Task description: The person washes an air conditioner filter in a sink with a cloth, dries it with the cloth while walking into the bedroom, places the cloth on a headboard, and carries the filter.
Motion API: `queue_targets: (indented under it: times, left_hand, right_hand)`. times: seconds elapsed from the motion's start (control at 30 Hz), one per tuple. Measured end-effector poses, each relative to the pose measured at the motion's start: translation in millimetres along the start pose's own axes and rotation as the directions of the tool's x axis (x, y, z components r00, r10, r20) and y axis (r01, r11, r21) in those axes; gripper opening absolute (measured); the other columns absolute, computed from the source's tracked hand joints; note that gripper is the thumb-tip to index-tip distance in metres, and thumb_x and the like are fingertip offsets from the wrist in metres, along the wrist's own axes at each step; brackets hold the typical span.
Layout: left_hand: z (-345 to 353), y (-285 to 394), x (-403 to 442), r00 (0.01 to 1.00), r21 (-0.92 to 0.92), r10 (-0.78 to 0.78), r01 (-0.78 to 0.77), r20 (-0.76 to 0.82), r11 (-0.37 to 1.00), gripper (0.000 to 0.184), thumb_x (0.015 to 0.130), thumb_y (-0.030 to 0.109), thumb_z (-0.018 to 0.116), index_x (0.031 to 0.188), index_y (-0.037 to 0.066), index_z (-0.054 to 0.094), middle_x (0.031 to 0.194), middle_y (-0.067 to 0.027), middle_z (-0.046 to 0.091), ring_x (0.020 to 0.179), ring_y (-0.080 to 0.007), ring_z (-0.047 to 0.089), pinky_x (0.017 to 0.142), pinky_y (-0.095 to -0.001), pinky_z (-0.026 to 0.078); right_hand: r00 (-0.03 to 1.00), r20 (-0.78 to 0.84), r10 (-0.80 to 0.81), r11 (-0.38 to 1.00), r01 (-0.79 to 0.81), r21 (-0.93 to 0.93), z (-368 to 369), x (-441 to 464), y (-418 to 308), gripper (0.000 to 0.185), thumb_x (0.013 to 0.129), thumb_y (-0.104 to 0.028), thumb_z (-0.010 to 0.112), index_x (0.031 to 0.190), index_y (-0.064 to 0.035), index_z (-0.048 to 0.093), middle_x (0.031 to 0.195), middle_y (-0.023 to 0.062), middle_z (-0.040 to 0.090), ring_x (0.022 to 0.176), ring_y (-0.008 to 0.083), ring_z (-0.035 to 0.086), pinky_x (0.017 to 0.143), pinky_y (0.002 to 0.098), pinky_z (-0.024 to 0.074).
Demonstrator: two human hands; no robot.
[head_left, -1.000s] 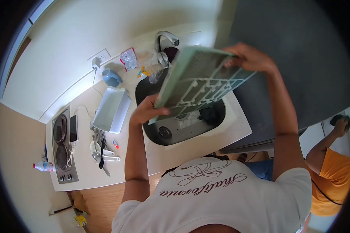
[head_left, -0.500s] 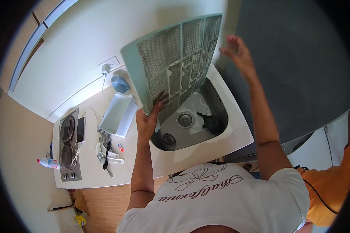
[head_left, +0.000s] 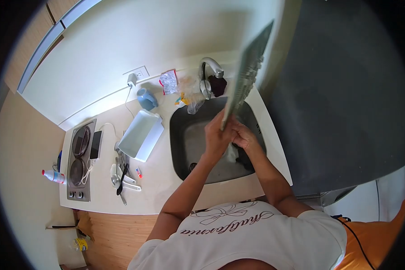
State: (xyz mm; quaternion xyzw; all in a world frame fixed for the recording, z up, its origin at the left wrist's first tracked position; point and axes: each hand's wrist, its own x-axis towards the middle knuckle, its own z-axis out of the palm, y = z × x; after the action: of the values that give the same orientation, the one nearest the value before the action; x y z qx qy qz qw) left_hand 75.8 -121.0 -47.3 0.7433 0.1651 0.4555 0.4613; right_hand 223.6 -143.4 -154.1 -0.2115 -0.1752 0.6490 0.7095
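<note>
A pale green mesh filter panel (head_left: 246, 67) stands tilted over the sink, seen nearly edge-on. My left hand (head_left: 217, 137) grips its lower end, fingers closed around the edge. Close beside it, my right hand (head_left: 243, 134) has its fingers curled in at the same lower end; part of its grip is hidden. Below both hands is the stainless sink (head_left: 184, 139), with a dark item (head_left: 244, 161) lying in it, partly covered by my right forearm.
A curved faucet (head_left: 211, 67) rises behind the sink, with plastic wrappers (head_left: 168, 82) beside it. Left of the sink are a blue mug (head_left: 146, 99), a white bin (head_left: 141, 135), utensils (head_left: 121, 175) and a cooktop (head_left: 80, 157). A large dark grey surface (head_left: 337, 99) borders the right.
The panel has turned from facing me to nearly edge-on and shifted right, uncovering the faucet and wrappers. My right hand has come down from the upper right to the panel's lower end.
</note>
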Motion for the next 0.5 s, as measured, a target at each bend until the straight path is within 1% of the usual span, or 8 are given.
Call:
queue_targets:
  times: [0.03,0.1,0.13,0.2,0.33,0.4,0.43,0.5]
  left_hand:
    - [6.8,2.1,5.1,1.000,0.001,0.001,-0.001,-0.009,1.000,0.038,0.084,0.006,0.056,0.121,-0.002,0.050,0.106,-0.0118,0.062,0.090,-0.0113,0.059,0.080,-0.0248,0.044]
    - [16.3,7.1,15.1,0.987,-0.006,0.160,-0.160,0.010,0.987,0.049,0.077,-0.001,0.057,0.125,0.000,0.046,0.111,-0.0195,0.058,0.102,-0.0259,0.059,0.083,-0.0292,0.044]
    - [16.6,-1.4,19.6,0.987,-0.004,0.158,-0.158,0.006,0.987,0.049,0.077,-0.001,0.057,0.125,0.000,0.046,0.111,-0.0195,0.058,0.102,-0.0259,0.059,0.083,-0.0292,0.044]
    - [16.0,-17.4,31.5,0.966,0.020,0.235,-0.239,0.110,0.971,0.056,0.076,-0.005,0.054,0.130,0.001,0.040,0.117,-0.0206,0.054,0.112,-0.0271,0.052,0.090,-0.0315,0.041]
    - [12.4,-35.7,44.7,0.970,-0.058,0.157,-0.149,0.187,0.987,0.056,0.076,-0.005,0.053,0.130,0.001,0.039,0.115,-0.0203,0.056,0.109,-0.0268,0.054,0.094,-0.0322,0.039]
    - [10.4,-56.0,54.8,0.966,-0.256,0.118,-0.057,0.231,0.965,0.053,0.077,-0.004,0.052,0.128,0.001,0.042,0.110,-0.0206,0.057,0.104,-0.0255,0.057,0.089,-0.0310,0.042]
    - [9.4,-62.5,61.8,0.965,-0.257,0.121,-0.058,0.235,0.965,0.053,0.077,-0.004,0.052,0.128,0.001,0.042,0.110,-0.0206,0.057,0.104,-0.0255,0.057,0.089,-0.0310,0.042]
    - [6.6,-70.5,79.6,0.958,-0.085,0.153,-0.136,0.244,0.987,0.049,0.076,-0.006,0.048,0.125,0.000,0.044,0.099,-0.0225,0.059,0.091,-0.0280,0.061,0.078,-0.0302,0.046]
  right_hand:
    - [1.000,0.005,0.006,1.000,-0.006,-0.005,-19.6,12.0,-4.1,0.030,0.080,-0.012,0.063,0.107,-0.0096,0.051,0.105,0.0050,0.058,0.098,0.0283,0.058,0.083,0.0486,0.0477]
    - [0.980,0.193,0.042,0.990,-0.067,0.126,-40.3,33.3,-13.5,0.031,0.078,-0.012,0.066,0.106,-0.0097,0.054,0.104,0.0050,0.059,0.097,0.0249,0.058,0.085,0.0453,0.0477]
    - [0.980,0.194,0.047,0.990,-0.072,0.124,-37.6,35.8,-20.1,0.031,0.078,-0.012,0.066,0.106,-0.0097,0.054,0.104,0.0050,0.059,0.097,0.0249,0.058,0.085,0.0453,0.0477]
    - [0.987,0.149,0.063,0.998,-0.062,-0.017,-33.3,40.1,-36.3,0.039,0.075,-0.014,0.070,0.109,-0.0101,0.053,0.103,0.0048,0.060,0.096,0.0228,0.059,0.084,0.0446,0.0479]
    - [0.994,0.107,0.025,0.994,-0.014,-0.106,-34.6,53.4,-44.8,0.045,0.074,-0.015,0.071,0.114,-0.0086,0.051,0.104,0.0059,0.059,0.095,0.0243,0.059,0.083,0.0443,0.0483]
    - [0.997,0.078,0.022,0.998,-0.017,-0.058,-43.4,61.9,-45.5,0.043,0.075,-0.016,0.070,0.112,-0.0069,0.051,0.103,0.0083,0.059,0.093,0.0246,0.059,0.080,0.0446,0.0493]
    - [0.997,0.078,0.017,0.998,-0.013,-0.058,-59.6,69.8,-43.6,0.043,0.075,-0.016,0.070,0.112,-0.0069,0.051,0.103,0.0083,0.059,0.093,0.0246,0.059,0.080,0.0446,0.0493]
    - [0.999,-0.041,0.000,0.996,-0.004,-0.095,-72.3,83.0,-43.7,0.043,0.077,-0.018,0.069,0.113,-0.0063,0.050,0.100,0.0106,0.059,0.087,0.0262,0.061,0.078,0.0446,0.0503]
